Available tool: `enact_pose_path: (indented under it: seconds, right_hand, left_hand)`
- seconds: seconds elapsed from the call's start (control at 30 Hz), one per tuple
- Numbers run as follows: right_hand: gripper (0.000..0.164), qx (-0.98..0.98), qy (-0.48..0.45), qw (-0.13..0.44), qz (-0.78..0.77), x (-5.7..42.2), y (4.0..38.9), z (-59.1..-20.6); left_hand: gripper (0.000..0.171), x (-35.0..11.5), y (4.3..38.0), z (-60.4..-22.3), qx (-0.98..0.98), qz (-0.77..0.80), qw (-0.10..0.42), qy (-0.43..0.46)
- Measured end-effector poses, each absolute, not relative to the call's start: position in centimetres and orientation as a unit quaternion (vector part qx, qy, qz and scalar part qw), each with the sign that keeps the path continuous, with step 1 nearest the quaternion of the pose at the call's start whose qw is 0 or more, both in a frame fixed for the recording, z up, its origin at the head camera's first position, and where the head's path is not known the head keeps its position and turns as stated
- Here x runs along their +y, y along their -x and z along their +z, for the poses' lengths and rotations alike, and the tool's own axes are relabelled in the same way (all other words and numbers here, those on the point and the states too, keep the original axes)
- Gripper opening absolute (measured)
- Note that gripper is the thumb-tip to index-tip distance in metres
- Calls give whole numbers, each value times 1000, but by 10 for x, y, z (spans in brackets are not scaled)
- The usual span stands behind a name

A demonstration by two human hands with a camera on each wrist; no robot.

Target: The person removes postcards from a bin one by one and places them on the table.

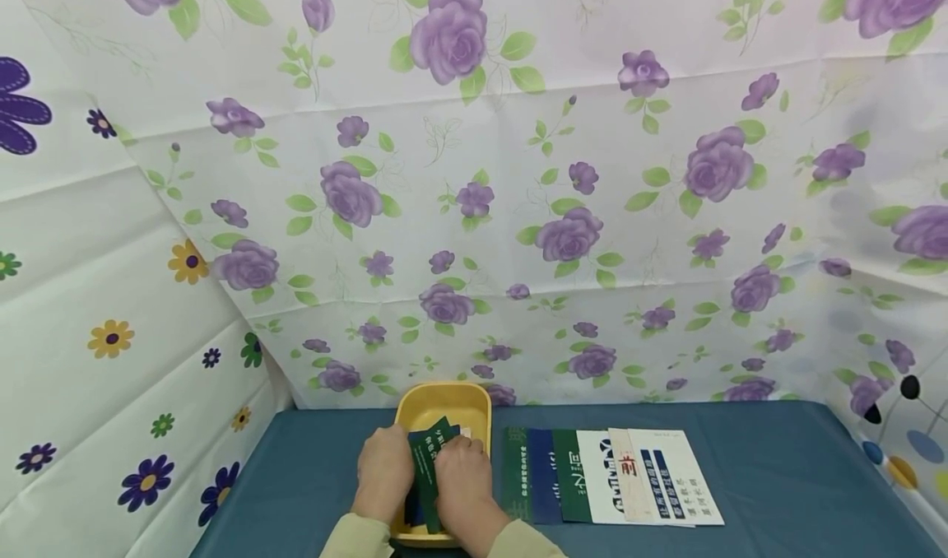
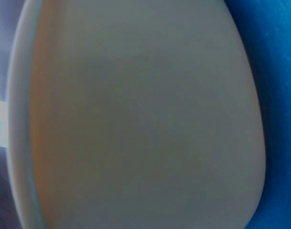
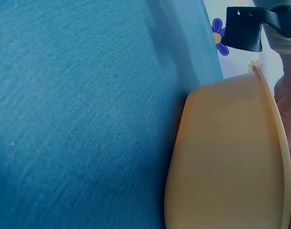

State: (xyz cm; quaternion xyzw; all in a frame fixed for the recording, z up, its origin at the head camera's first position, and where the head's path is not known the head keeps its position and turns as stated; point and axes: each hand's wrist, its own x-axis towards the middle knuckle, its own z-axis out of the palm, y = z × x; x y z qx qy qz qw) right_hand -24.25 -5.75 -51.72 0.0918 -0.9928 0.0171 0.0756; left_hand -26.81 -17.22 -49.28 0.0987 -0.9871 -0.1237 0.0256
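Dark green rectangular card with pale printed lettering lies slanted in the yellow rounded-corner plastic basin, over a dark blue card, between the two hands. It looks light, thin and fairly stiff, likely smooth enough to slide on its neighbours and easily creased at the corners; pinching it flat by a long edge, clear of the corners, seems the safest hold. The right hand has its grip pinching the green card near its right edge. The left hand is bent over the basin's left side; its fingertips are hidden, so I cannot tell what its grip holds. Beyond, to the right, an overlapping row of green, blue and white printed cards lies flat on the blue surface, in front of a white sheet with purple roses.

Only the head view shows cards. The left wrist view is mostly blurred basin wall; the right wrist view adds the basin's outer side standing on the surface, and a black bracket by a sleeve.
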Motion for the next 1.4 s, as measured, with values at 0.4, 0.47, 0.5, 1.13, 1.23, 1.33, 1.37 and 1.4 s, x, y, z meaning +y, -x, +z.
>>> enact_pose_path:
  seconds: [0.4, 0.47, 0.5, 1.13, 1.23, 1.33, 1.37, 1.4]
  right_hand:
    - [16, -982, -103, 76, 138, -46, 242, -503]
    - [16, -980, -107, 63, 157, -43, 241, -499]
    - [17, -978, -110, 57, 166, -42, 241, -498]
    - [27, -925, -80, 3, 372, -22, 242, -493]
    - [39, -924, -80, 7, 375, -21, 244, -495]
    - [48, -921, -81, 10, 380, -20, 245, -496]
    - [51, -919, -81, 8, 385, -19, 246, -496]
    - [54, -916, -81, 4, 393, -19, 246, -496]
  left_hand:
    - [18, -172, 268, -494, -987, -124, 36, -93]
    - [18, -172, 268, -495, -987, -122, 39, -93]
    - [17, -172, 269, -495, -988, -120, 40, -92]
    - [8, -177, 269, -496, -985, -143, 44, -81]
    - [5, -180, 267, -495, -985, -152, 47, -72]
    - [2, -184, 266, -493, -984, -159, 35, -68]
    - [2, -185, 265, -492, -984, -160, 28, -69]
    - [3, -187, 264, -492, -984, -162, 20, -70]
